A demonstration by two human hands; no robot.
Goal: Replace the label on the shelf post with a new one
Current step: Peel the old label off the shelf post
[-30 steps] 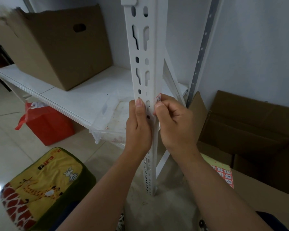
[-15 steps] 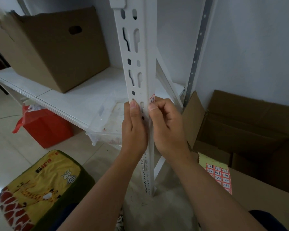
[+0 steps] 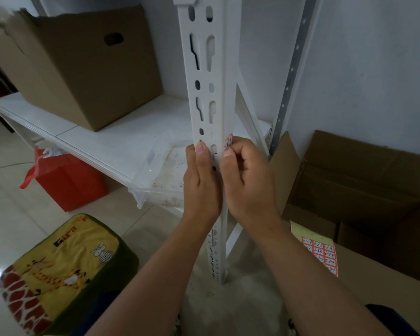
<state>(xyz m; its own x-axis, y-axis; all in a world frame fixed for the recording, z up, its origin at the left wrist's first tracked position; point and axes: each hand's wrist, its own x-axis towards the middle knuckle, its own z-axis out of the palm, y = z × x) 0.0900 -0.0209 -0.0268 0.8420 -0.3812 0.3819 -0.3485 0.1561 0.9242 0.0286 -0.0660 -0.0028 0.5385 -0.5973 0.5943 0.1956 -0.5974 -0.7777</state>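
Here the left hand grips the white shelf post, thumb flat against it; the right hand fingers pinch a red-printed label at its edge.

box on shelf, post in front, stool below

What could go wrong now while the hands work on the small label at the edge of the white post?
The small red-and-white label is only partly visible in the right hand grip, so it may tear or crease. The left hand holds the white slotted metal shelf post by its cut-out holes, whose edges might scratch fingers.
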